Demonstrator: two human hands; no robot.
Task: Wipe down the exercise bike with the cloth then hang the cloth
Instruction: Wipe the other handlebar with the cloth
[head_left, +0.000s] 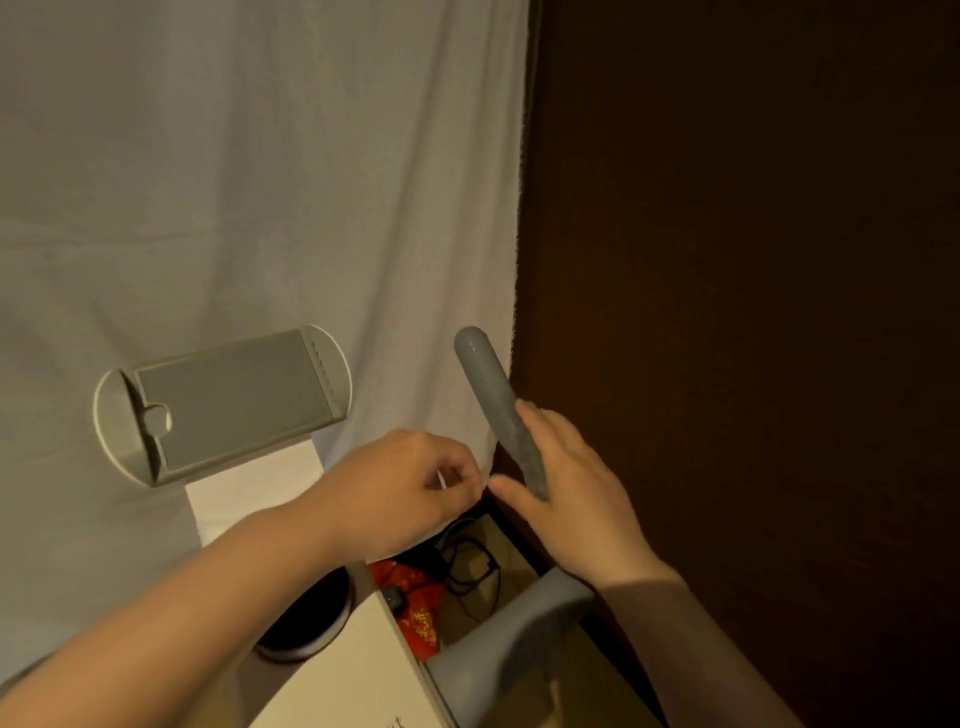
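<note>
The right hand (566, 483) is wrapping its grip around the lower part of the bike's grey handlebar (491, 400), whose long axis is running up and slightly left, rounded tip pointing up. The left hand (405, 488) is pinching a thin white cloth (485, 457) just beside that bar, fingers curling on its edge.

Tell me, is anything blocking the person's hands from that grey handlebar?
Nothing visible. The right hand lies against the handlebar, and the left hand sits just beside it, its fingers pinching white fabric. Whether that is the wiping cloth or the curtain edge is unclear.
</note>
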